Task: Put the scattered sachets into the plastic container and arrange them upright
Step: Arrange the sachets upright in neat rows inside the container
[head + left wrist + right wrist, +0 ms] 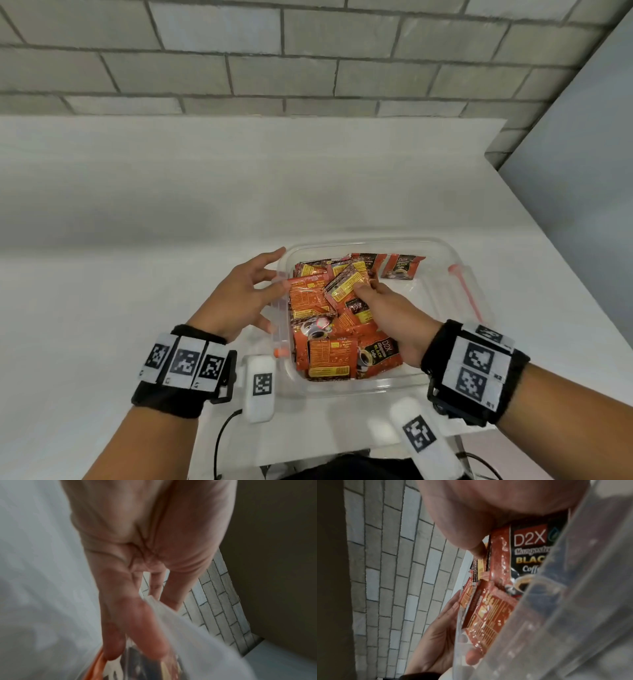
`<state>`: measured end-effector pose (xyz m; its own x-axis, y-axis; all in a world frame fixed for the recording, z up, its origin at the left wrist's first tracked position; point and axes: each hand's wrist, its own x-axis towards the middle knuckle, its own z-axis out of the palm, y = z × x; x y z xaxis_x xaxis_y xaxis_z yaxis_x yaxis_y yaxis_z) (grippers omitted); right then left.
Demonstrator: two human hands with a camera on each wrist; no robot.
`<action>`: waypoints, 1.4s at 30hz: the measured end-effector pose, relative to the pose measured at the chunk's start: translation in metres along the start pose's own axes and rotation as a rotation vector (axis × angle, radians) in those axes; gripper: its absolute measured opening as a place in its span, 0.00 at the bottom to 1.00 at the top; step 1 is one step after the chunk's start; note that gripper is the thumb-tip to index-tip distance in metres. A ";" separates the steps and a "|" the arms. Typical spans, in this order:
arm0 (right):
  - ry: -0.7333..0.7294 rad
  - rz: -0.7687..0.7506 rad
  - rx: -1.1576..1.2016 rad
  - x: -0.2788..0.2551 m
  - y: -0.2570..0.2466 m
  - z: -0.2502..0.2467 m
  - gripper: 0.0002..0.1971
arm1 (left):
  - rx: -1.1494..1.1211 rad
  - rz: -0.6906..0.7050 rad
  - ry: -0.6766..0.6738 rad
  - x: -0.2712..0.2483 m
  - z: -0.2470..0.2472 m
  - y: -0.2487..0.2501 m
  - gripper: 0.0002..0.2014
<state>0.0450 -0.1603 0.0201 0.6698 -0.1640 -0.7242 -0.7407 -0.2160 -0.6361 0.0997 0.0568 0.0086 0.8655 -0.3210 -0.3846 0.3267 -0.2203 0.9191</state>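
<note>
Sachets (337,320) lie jumbled in the container (442,251) at lower centre; right hand (394,317) pinches one, left hand (239,299), fingers spread, steadies the wall, so stand each upright, packed snugly.

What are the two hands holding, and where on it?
The right hand pinches a sachet by its near edge, inside the plastic container. The left hand holds nothing; its spread fingers rest against the container's left wall.

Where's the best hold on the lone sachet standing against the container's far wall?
Pinch the black sachet by its top edge, coming straight down from above. It leans near-upright against the far wall of the plastic container, apart from the pile, so the top edge looks free.
</note>
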 end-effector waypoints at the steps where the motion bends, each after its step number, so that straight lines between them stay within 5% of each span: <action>1: 0.001 0.004 0.006 -0.001 -0.001 0.001 0.35 | 0.004 0.001 0.000 -0.001 0.000 0.001 0.27; 6: 0.034 -0.012 0.037 -0.013 -0.006 -0.012 0.33 | 0.006 -0.008 0.011 -0.002 0.001 0.000 0.26; 9: 0.176 0.013 0.085 -0.015 -0.015 -0.035 0.34 | 0.017 -0.009 0.010 -0.002 0.001 0.000 0.26; 13: 0.308 0.094 0.230 -0.004 -0.030 -0.064 0.21 | 0.023 -0.008 0.009 0.000 0.000 0.001 0.25; 18: 0.223 0.153 0.261 0.013 -0.034 -0.059 0.10 | 0.022 -0.008 0.008 0.001 0.000 0.000 0.24; 30: 0.063 0.086 0.109 0.018 -0.044 -0.023 0.23 | 0.021 -0.003 0.002 0.001 -0.001 -0.001 0.23; 36: 0.100 0.087 0.015 0.016 -0.044 -0.022 0.38 | 0.021 -0.004 0.004 0.001 -0.001 -0.001 0.24; 42: 0.100 0.101 0.033 0.014 -0.036 -0.035 0.40 | 0.017 -0.004 0.012 0.001 0.000 -0.003 0.24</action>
<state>0.0830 -0.1882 0.0425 0.5922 -0.2790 -0.7560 -0.8050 -0.1617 -0.5708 0.0997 0.0575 0.0051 0.8689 -0.3090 -0.3866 0.3232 -0.2373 0.9161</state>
